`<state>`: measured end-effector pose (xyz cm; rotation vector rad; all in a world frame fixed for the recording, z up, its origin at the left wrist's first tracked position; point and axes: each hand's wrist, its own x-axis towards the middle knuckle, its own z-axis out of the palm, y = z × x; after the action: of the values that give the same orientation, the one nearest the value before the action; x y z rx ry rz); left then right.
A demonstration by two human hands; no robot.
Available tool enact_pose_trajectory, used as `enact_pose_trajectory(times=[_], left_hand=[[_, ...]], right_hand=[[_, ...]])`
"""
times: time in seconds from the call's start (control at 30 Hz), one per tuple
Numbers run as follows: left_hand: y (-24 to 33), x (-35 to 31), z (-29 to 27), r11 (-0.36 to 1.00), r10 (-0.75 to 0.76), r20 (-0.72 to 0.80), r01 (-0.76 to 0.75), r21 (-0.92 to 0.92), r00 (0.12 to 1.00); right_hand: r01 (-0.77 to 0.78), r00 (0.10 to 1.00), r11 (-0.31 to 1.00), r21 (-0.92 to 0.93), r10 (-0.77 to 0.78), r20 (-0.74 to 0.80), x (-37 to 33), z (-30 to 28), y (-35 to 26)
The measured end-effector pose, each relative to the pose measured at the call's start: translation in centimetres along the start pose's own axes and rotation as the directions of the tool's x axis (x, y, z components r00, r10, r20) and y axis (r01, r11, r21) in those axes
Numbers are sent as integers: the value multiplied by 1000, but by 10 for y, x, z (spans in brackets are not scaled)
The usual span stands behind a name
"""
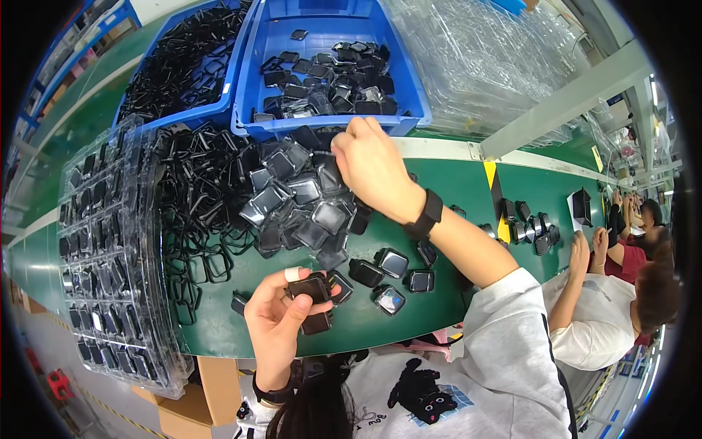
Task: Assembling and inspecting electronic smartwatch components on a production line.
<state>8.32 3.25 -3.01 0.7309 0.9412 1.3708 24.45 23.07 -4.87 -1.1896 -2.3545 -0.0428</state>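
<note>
The left hand (281,314) is closed around a small stack of black square cases (311,293), with the thumb on top and the fingers curled under it; one fingertip has a white wrap on it. This grip is held just above the near edge of the green desk (439,190). Just to the right of this grip, a few loose square cases with shiny faces (391,282) lie flat on the desk, near each other but apart. The right hand (369,164) is stretched out far ahead, and its grip is pinched shut on something small and thin; what it is cannot be told. A black band (426,214) sits on that wrist. Right under and to the left of this grip is a big heap of the same shiny square cases (296,201), piled every which way. Further left of the heap is a tangle of black square frames (194,219). Past those, at the far left, clear plastic trays (110,256) hold black parts in rows. Just beyond the right grip sits a blue bin (398,80) with more square cases inside, touching another blue bin (234,66) full of black frames. Far off to the right, another person (607,307) in a white top sits at the same desk.
</note>
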Motion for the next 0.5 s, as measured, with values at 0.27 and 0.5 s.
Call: enact_pose_trajectory(times=[0.27,0.5], left_hand=[[-4,7,-6,1000,-27,45,27,0,999],[-5,12,4,1000,-15,-26,15,5,1000]], right_hand=[[-147,989,935,323,128,81,-23,-2,-12],[-95,995,951,294,94,18,-21,2,12]])
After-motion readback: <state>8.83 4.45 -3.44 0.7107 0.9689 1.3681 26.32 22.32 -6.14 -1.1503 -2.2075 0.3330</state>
